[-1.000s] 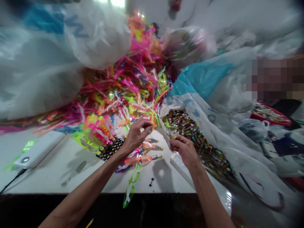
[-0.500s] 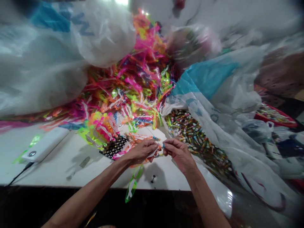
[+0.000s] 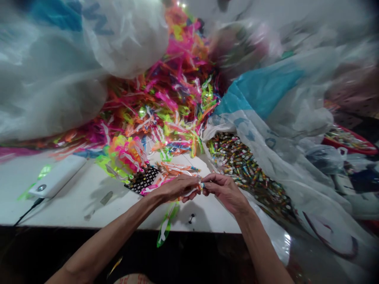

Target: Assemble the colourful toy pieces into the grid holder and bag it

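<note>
Over the white table, my left hand [image 3: 183, 188] and my right hand [image 3: 222, 192] meet at the fingertips. My left hand is closed on a thin plastic piece with a white strip, mostly hidden by the fingers. Pinched in my right fingertips is a small patterned cylinder [image 3: 202, 186], touching the left hand's piece. Just behind the hands lie orange plastic pieces with white strips [image 3: 177, 169]. Left of them, a black-and-white patterned tray [image 3: 144, 180] bears a bunch of pink, orange and yellow-green pieces [image 3: 128, 156].
Behind rises a heap of bright plastic pieces [image 3: 166, 102]. On the right, a clear bag [image 3: 272, 146] holds many small cylinders [image 3: 248, 165]. A white power bank [image 3: 59, 177] with a black cable lies left. One green piece [image 3: 166, 227] overhangs the front edge, near a small black object [image 3: 192, 218].
My fingertips have come closer together, and the small cylinder now meets the piece in my left hand. The camera view has shifted slightly.
</note>
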A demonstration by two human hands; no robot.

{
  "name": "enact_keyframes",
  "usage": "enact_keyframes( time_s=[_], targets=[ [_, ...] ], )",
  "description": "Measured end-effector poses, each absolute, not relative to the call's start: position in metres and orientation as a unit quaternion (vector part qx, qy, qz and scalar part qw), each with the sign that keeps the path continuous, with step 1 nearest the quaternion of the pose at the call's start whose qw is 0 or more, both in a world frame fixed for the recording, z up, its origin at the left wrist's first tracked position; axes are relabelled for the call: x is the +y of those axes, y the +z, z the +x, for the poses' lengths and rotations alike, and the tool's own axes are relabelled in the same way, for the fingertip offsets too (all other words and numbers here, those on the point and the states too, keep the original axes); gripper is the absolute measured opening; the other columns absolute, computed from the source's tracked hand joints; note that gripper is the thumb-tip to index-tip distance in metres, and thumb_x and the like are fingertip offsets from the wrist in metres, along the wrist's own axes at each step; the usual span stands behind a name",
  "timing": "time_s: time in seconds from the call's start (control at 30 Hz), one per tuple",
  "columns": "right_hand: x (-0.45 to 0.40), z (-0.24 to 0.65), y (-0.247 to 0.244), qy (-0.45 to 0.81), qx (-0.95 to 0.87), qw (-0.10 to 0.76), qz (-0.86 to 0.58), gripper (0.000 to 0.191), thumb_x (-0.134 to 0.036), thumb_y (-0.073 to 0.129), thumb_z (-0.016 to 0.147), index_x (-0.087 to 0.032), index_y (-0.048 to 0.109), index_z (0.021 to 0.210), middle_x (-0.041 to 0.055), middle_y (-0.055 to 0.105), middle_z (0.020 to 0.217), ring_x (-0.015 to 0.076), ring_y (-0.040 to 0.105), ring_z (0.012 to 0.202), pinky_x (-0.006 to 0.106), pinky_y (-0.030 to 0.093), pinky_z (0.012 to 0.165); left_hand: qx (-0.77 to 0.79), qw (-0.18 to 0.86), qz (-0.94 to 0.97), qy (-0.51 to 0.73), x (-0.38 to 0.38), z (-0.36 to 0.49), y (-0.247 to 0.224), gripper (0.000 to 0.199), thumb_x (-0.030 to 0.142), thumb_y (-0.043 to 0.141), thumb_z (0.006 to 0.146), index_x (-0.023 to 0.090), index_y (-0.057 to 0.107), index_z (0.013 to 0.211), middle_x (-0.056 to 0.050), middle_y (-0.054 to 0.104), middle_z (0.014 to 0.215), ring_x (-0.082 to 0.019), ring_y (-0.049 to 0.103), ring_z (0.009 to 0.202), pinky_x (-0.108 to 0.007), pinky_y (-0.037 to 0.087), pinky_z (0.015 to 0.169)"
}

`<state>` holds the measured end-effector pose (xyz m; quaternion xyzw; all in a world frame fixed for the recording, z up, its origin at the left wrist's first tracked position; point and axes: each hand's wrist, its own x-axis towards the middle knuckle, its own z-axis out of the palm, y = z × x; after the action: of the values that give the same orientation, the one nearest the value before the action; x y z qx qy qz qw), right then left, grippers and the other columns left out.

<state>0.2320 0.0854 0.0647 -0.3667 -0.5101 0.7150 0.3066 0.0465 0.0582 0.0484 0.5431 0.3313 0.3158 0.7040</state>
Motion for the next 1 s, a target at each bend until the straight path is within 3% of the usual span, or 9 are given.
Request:
enact_keyframes(
  time_s=[0.2, 0.5, 0.67, 0.77, 0.87, 0.93, 1.0],
  targets=[
    [0.081, 0.236, 0.064, 0.677, -0.56, 0.279, -0.388, 0.014, -0.023, 0.072, 0.065, -0.015, 0.068, 0.075, 0.0011, 0.064, 0.066, 0.0122, 0.059, 0.061, 0.026, 0.044, 0.061, 0.35, 0.706, 0.548, 0.28, 0.059, 0.049, 0.044, 0.037, 0.051, 0.053, 0.077, 0.015, 0.053, 0.071, 0.006, 0.042, 0.051, -0.005, 0.035, 0.04, -0.02, 0.025, 0.04],
    [0.082, 0.228, 0.05, 0.649, -0.588, 0.245, -0.416, 0.024, -0.032, 0.07, 0.067, -0.014, 0.067, 0.083, 0.0015, 0.063, 0.057, 0.0128, 0.057, 0.053, 0.026, 0.044, 0.056, 0.337, 0.741, 0.507, 0.283, 0.065, 0.034, 0.048, 0.034, 0.044, 0.062, 0.072, 0.012, 0.056, 0.062, 0.003, 0.044, 0.048, -0.006, 0.035, 0.04, -0.022, 0.023, 0.04],
    [0.084, 0.216, 0.049, 0.614, -0.617, 0.267, -0.413, 0.024, -0.035, 0.068, 0.069, -0.015, 0.067, 0.082, 0.0044, 0.066, 0.074, 0.0144, 0.06, 0.06, 0.027, 0.049, 0.057, 0.362, 0.709, 0.541, 0.271, 0.069, 0.024, 0.044, 0.032, 0.043, 0.06, 0.074, 0.013, 0.056, 0.065, 0.003, 0.046, 0.052, -0.006, 0.035, 0.043, -0.022, 0.025, 0.043],
    [0.094, 0.215, 0.04, 0.554, -0.659, 0.273, -0.431, 0.027, -0.036, 0.066, 0.07, -0.017, 0.068, 0.09, 0.0062, 0.067, 0.086, 0.019, 0.062, 0.077, 0.032, 0.051, 0.069, 0.421, 0.585, 0.651, 0.238, 0.082, 0.021, 0.045, 0.034, 0.048, 0.051, 0.079, 0.015, 0.06, 0.077, 0.001, 0.053, 0.061, -0.01, 0.047, 0.054, -0.021, 0.033, 0.05],
    [0.111, 0.225, 0.027, 0.389, -0.693, 0.333, -0.507, 0.039, -0.039, 0.068, 0.064, -0.018, 0.067, 0.098, 0.0088, 0.063, 0.103, 0.0238, 0.059, 0.093, 0.037, 0.048, 0.081, 0.545, 0.331, 0.733, 0.238, 0.115, 0.016, 0.045, 0.034, 0.044, 0.045, 0.084, 0.018, 0.06, 0.098, -0.005, 0.062, 0.09, -0.017, 0.056, 0.078, -0.025, 0.04, 0.066],
    [0.121, 0.238, 0.021, 0.312, -0.675, 0.368, -0.558, 0.044, -0.042, 0.067, 0.063, -0.017, 0.067, 0.099, 0.0104, 0.061, 0.106, 0.0245, 0.059, 0.091, 0.038, 0.049, 0.079, 0.626, 0.178, 0.72, 0.239, 0.145, 0.013, 0.042, 0.03, 0.035, 0.04, 0.087, 0.017, 0.058, 0.104, -0.008, 0.061, 0.102, -0.02, 0.055, 0.088, -0.029, 0.04, 0.073],
    [0.129, 0.255, 0.019, 0.31, -0.653, 0.367, -0.585, 0.042, -0.044, 0.063, 0.065, -0.016, 0.067, 0.096, 0.0111, 0.063, 0.103, 0.023, 0.062, 0.082, 0.036, 0.051, 0.072, 0.64, 0.144, 0.72, 0.228, 0.172, 0.012, 0.035, 0.022, 0.026, 0.045, 0.084, 0.013, 0.061, 0.093, -0.011, 0.061, 0.096, -0.024, 0.054, 0.09, -0.033, 0.038, 0.078]
  ],
)
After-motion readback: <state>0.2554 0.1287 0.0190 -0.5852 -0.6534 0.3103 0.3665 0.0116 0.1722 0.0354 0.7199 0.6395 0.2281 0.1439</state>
